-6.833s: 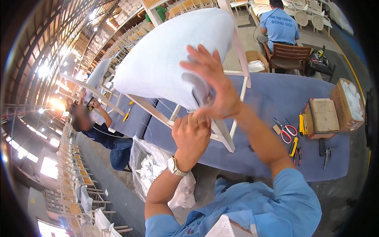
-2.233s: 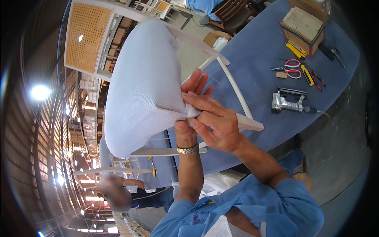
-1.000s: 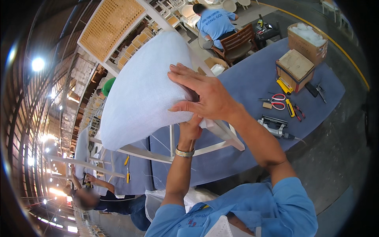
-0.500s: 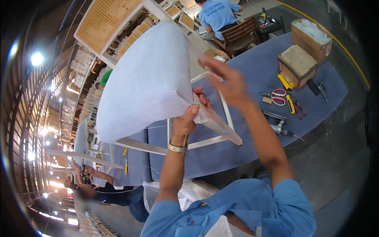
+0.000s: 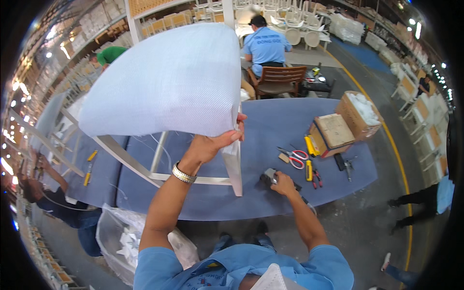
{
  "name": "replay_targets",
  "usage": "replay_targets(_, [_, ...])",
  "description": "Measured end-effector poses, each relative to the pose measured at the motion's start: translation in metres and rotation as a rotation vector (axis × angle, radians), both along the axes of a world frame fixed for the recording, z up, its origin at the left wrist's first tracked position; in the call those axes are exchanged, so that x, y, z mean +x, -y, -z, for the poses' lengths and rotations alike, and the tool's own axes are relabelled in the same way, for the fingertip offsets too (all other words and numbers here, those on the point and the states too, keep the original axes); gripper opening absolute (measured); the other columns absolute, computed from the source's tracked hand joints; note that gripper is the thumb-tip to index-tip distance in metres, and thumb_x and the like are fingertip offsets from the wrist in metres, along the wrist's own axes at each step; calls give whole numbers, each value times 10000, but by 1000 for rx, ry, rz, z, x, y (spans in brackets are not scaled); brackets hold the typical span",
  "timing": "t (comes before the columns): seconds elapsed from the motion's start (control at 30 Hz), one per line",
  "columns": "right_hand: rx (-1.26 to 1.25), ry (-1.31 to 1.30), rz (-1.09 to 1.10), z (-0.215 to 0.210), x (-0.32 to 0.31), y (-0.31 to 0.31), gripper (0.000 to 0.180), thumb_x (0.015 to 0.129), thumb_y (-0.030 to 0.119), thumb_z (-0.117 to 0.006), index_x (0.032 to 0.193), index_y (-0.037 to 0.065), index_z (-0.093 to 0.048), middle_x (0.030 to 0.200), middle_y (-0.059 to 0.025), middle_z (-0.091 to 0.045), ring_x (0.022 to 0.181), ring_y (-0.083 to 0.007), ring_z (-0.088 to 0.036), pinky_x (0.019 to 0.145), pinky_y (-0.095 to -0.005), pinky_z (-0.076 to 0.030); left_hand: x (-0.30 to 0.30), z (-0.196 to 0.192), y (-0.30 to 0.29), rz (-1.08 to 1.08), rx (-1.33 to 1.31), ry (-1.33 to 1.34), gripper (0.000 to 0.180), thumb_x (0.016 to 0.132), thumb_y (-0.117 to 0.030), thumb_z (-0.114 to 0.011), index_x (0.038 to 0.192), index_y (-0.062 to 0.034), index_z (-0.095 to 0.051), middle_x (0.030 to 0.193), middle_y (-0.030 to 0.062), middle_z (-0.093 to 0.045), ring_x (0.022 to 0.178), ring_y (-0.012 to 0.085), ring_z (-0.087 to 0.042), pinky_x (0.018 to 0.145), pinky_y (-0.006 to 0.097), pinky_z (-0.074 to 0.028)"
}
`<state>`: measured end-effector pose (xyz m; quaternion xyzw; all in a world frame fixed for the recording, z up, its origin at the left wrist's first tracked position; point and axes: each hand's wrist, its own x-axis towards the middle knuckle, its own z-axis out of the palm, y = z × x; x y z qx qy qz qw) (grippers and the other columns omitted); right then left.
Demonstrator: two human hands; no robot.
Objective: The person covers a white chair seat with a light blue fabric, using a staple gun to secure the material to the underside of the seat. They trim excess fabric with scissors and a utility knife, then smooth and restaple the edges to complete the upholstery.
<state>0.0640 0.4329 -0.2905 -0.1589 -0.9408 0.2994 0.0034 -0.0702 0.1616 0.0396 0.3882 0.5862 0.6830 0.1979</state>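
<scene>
A chair with a white frame (image 5: 233, 170) and a padded seat (image 5: 164, 82) in pale woven fabric stands tilted on the table. My left hand (image 5: 205, 149), a metal watch at its wrist, is closed on the fabric at the seat's near right corner, with the thumb on this side and fingertips showing behind. To the right, my right hand (image 5: 284, 184) is wrapped round the grip of a staple gun (image 5: 267, 178) at the table's near part. An air hose (image 5: 309, 205) trails from the gun toward the table edge.
Right of the gun lie red-handled scissors (image 5: 298, 155), yellow cutters (image 5: 308, 170) and pliers (image 5: 317, 179). Two cardboard boxes (image 5: 333, 134) stand behind them on the blue-grey table (image 5: 270, 116). A bag of scraps (image 5: 123, 232) is below the left edge. Co-workers are at left and far side.
My right hand has come down from beside the seat corner to the staple gun and taken hold of it. The left hand keeps its grip on the corner. The head view has turned rightward.
</scene>
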Motion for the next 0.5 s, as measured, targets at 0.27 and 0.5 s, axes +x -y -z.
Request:
replay_targets(0.27, [-825, -716, 314, -242, 107, 140, 230, 884, 47, -734, 1082, -33, -649, 870, -61, -684, 743, -119, -639, 652, -289, -526, 7, 6, -4, -80, 76, -44, 401, 851, -226, -819, 1134, 21, -679, 1011, 72, -711, 911, 120, -628, 800, 286, -527])
replay_targets(0.5, [-405, -815, 354, -322, 71, 221, 242, 882, 34, -721, 1103, -32, -648, 887, -72, -681, 745, -125, -629, 645, -301, -527, -4, 20, -9, -36, 169, -82, 306, 839, -214, -811, 1021, 14, -718, 966, 91, -724, 870, 149, -655, 787, 297, -528])
